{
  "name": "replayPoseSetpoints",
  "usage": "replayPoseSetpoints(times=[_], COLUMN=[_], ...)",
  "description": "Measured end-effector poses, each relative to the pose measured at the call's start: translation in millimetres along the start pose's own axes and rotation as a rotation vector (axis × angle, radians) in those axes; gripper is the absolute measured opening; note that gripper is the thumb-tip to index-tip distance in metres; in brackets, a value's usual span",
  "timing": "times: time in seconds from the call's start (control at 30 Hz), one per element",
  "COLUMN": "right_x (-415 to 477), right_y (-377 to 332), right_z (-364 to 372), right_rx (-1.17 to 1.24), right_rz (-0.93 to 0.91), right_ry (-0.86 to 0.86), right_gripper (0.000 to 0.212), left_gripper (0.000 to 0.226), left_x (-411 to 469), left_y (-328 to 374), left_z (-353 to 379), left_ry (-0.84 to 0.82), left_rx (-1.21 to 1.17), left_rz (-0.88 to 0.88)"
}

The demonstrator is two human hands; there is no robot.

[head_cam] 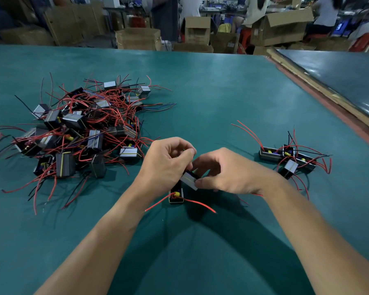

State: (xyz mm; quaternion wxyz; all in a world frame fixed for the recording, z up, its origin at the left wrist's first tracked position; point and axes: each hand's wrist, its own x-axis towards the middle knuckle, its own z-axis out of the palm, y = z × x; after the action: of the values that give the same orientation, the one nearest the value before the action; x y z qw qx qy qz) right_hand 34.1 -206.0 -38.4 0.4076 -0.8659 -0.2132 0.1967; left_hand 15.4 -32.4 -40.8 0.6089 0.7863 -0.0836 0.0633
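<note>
Left hand, right hand: fingers pinching block. Likely parting it from case; pull straight, don't snag wires.

Both hands: left hand and right hand pinch small black box over green table.

Wide teal-green table fills the view, matte under even light. On the right, a darker tabletop sits beside it past a wooden edge strip. Beyond, brown cardboard boxes crowd the floor (one big carton gapes open), red stools and seated workers behind.
</note>
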Motion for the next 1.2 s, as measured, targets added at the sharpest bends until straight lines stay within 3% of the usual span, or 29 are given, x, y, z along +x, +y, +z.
replayPoseSetpoints(times=[0.1, 0.2, 0.33, 0.53, 0.73, 1.2], right_x=[-1.0, 0.3, 1.0, 4.0, 4.3, 5.1], right_y=[1.1, 1.5, 1.5, 5.6, 6.8, 6.9], right_z=[-1.1, 0.0, -3.3, -5.9, -5.8, -2.5], right_rx=[-0.038, -0.069, -0.082, -0.041, -0.060, -0.057], right_rz=[-0.019, -0.039, -0.088, -0.082, -0.060, -0.051], right_ry=[0.018, 0.166, 0.378, 0.484, 0.475, 0.363], right_gripper=[0.017, 0.010, 0.017, 0.021, 0.021, 0.013], left_gripper=[0.017, 0.018, 0.016, 0.008, 0.005, 0.011], left_x=[0.2, 1.1, 2.2, 0.9, -0.1, 1.6], left_y=[0.0, -0.3, 0.9, 2.9, 3.9, 2.8], left_z=[0.2, -2.3, -7.1, -7.8, -9.2, -7.3], left_ry=[-0.020, -0.009, 0.010, 0.014, -0.042, 0.036], left_rx=[-0.018, -0.113, -0.218, -0.278, -0.262, -0.294], left_rz=[0.011, 0.001, -0.010, -0.038, -0.055, 0.028])
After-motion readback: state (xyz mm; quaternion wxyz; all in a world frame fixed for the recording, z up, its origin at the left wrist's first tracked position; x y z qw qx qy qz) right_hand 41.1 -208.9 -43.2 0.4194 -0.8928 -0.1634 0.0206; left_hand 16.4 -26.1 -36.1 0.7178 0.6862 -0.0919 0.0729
